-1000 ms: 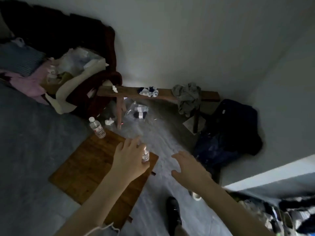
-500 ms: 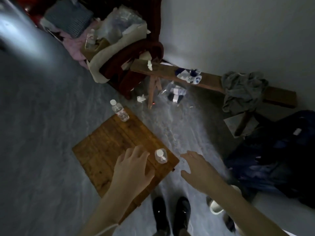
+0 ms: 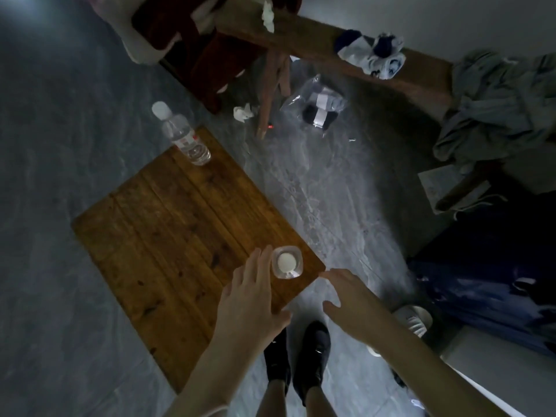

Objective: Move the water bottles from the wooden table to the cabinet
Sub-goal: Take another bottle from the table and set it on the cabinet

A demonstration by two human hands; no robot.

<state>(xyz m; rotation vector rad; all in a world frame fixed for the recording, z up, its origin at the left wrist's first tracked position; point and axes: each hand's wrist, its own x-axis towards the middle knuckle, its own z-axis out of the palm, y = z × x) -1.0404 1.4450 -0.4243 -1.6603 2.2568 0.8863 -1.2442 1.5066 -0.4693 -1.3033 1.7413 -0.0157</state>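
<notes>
A low wooden table [image 3: 168,230] lies below me. One clear water bottle with a white cap [image 3: 286,262] stands at its near right corner, seen from straight above. A second clear bottle with a red label [image 3: 183,136] stands at the far corner. My left hand [image 3: 251,296] hovers open over the table, its fingertips just beside the near bottle on its left. My right hand [image 3: 352,299] is open with fingers spread, off the table's right corner, a short way from the same bottle. Neither hand holds anything. No cabinet is in view.
A wooden bench [image 3: 346,55] with socks [image 3: 373,55] and a grey cloth [image 3: 496,109] runs along the far wall. A plastic bag [image 3: 319,106] and crumpled tissue [image 3: 244,112] lie on the grey floor. Dark clothing [image 3: 487,266] is heaped on the right. My black shoes [image 3: 298,356] stand below the table's corner.
The view has tilted down and come closer to the table. Both hands have stayed open on either side of the near bottle, the left fingertips now closer to it.
</notes>
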